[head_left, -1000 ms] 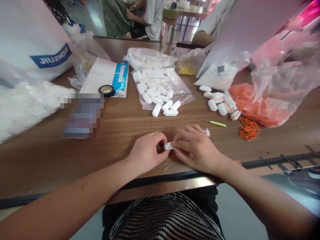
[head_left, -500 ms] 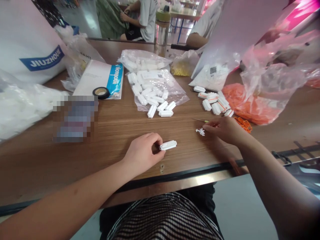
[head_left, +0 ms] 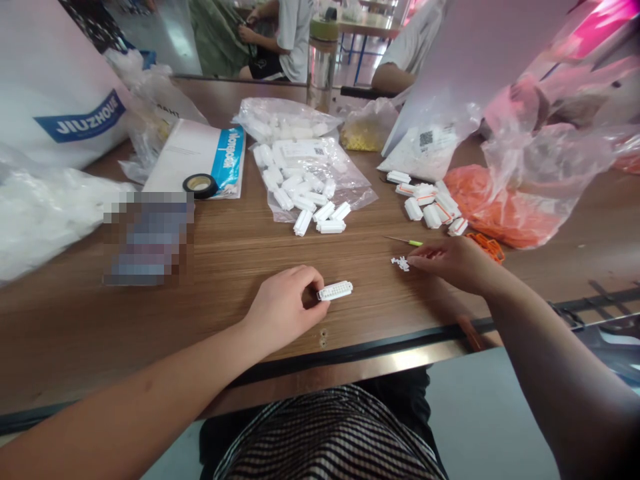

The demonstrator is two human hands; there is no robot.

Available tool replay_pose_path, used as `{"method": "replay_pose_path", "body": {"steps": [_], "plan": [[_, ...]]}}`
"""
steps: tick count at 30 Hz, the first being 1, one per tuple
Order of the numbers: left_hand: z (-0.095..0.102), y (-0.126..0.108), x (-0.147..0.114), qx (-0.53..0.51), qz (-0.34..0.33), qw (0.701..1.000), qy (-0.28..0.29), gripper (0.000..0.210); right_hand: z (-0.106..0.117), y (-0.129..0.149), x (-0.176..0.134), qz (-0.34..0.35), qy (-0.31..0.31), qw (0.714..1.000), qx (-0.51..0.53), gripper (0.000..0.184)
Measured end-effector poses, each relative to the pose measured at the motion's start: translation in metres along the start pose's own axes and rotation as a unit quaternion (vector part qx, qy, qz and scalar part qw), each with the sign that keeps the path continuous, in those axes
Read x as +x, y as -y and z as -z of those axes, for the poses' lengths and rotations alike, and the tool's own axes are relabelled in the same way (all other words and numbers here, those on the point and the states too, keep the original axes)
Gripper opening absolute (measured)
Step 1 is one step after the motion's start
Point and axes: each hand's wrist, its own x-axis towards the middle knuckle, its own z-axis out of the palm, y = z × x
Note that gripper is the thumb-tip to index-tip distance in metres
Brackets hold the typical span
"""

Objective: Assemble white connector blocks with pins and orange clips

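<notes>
Between the thumb and index finger of my left hand (head_left: 285, 303) is a white plastic connector housing (head_left: 337, 291), its face with rows of small holes turned up. My right hand (head_left: 455, 263) is closed in a pinch at the right edge of a small pile of tiny white plastic pieces (head_left: 401, 263). Whether a piece is between those fingertips is too small to tell. Just beyond the pile lies a thin needle-like tool with a green handle (head_left: 414, 243), partly behind my right hand.
White housings (head_left: 331, 227) lie before a clear bag (head_left: 357, 183) of more. Housings with orange strips (head_left: 433, 200) sit by a bag of orange parts (head_left: 530, 207) and loose orange pieces (head_left: 487, 247). Black tape (head_left: 200, 185) rests on a notebook (head_left: 173, 153). A bottle (head_left: 323, 63) stands behind.
My right hand has shifted slightly down and right, showing more of the green handle. My left hand keeps its hold on the connector housing.
</notes>
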Motion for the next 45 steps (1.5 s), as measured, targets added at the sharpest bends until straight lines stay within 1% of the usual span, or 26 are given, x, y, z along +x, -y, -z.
{"method": "replay_pose_path", "body": {"steps": [2,4,6,9,10,12,13,18,20,22,24,27,29,31,33,34,36,37,39,41,45], "plan": [[0.0,0.0,0.0,0.001,-0.001,1.0,-0.001,0.008,-0.003,-0.001,-0.001,0.011,0.011,1.0,0.011,0.023],[0.0,0.0,0.0,0.002,0.0,1.0,-0.003,0.008,-0.006,-0.003,-0.002,0.022,0.004,1.0,0.01,0.022],[0.0,0.0,0.0,0.003,0.0,1.0,-0.003,0.008,-0.007,-0.005,-0.003,0.044,-0.031,0.999,-0.008,0.021],[0.0,0.0,0.0,0.003,-0.001,1.0,-0.003,0.009,-0.006,-0.011,-0.007,0.104,-0.102,0.986,-0.081,0.021],[0.0,0.0,0.0,0.003,-0.002,1.0,-0.002,0.009,-0.006,-0.012,-0.008,0.125,-0.114,0.98,-0.104,0.022],[0.0,0.001,0.0,0.003,-0.001,1.0,0.0,0.009,-0.004,-0.014,-0.011,0.14,-0.111,0.977,-0.118,0.022],[0.0,0.001,0.0,0.004,-0.001,1.0,0.0,0.009,-0.003,-0.015,-0.013,0.131,-0.106,0.98,-0.108,0.022],[0.0,-0.001,0.0,0.005,0.0,1.0,0.001,0.008,-0.001,-0.017,-0.014,0.024,-0.098,0.994,-0.034,0.023],[0.001,-0.001,0.001,0.005,0.001,1.0,0.001,0.009,-0.003,-0.019,-0.012,0.015,-0.084,0.996,-0.024,0.023],[0.001,-0.001,0.001,0.004,0.0,1.0,0.0,0.009,-0.005,-0.021,-0.01,0.02,-0.077,0.997,-0.016,0.024],[0.001,0.0,0.001,0.003,-0.001,1.0,0.0,0.009,-0.008,-0.024,-0.009,0.021,-0.08,0.996,-0.012,0.026],[0.0,0.001,0.0,0.003,0.0,1.0,0.001,0.009,-0.009,-0.023,-0.008,-0.001,-0.089,0.996,-0.021,0.026],[0.0,0.002,-0.001,0.003,-0.001,1.0,-0.001,0.009,-0.009,-0.016,-0.008,-0.015,-0.103,0.994,-0.019,0.024],[-0.001,0.002,0.0,0.002,-0.005,1.0,-0.003,0.009,-0.008,0.0,-0.011,-0.011,-0.128,0.992,0.004,0.023],[-0.001,0.001,0.0,0.0,-0.004,1.0,-0.003,0.009,-0.011,0.023,-0.015,0.03,-0.147,0.988,0.044,0.021],[-0.001,0.001,0.0,-0.002,-0.002,1.0,-0.003,0.009,-0.013,0.037,-0.018,0.074,-0.134,0.986,0.065,0.02],[-0.001,0.001,0.0,-0.003,0.001,1.0,-0.003,0.009,-0.022,0.064,-0.022,0.172,-0.098,0.974,0.108,0.015],[-0.001,0.0,0.0,-0.003,0.001,1.0,-0.004,0.009,-0.028,0.077,-0.024,0.224,-0.07,0.965,0.12,0.012],[-0.002,0.0,0.0,-0.004,0.001,1.0,-0.005,0.009,-0.039,0.096,-0.025,0.295,-0.022,0.948,0.119,0.011],[-0.002,0.001,-0.001,-0.008,-0.002,1.0,-0.009,0.009,-0.049,0.107,-0.024,0.317,0.0,0.944,0.095,0.011],[-0.003,0.001,-0.001,-0.017,-0.009,1.0,-0.013,0.008,-0.057,0.11,-0.02,0.312,-0.002,0.948,0.056,0.011]]}}
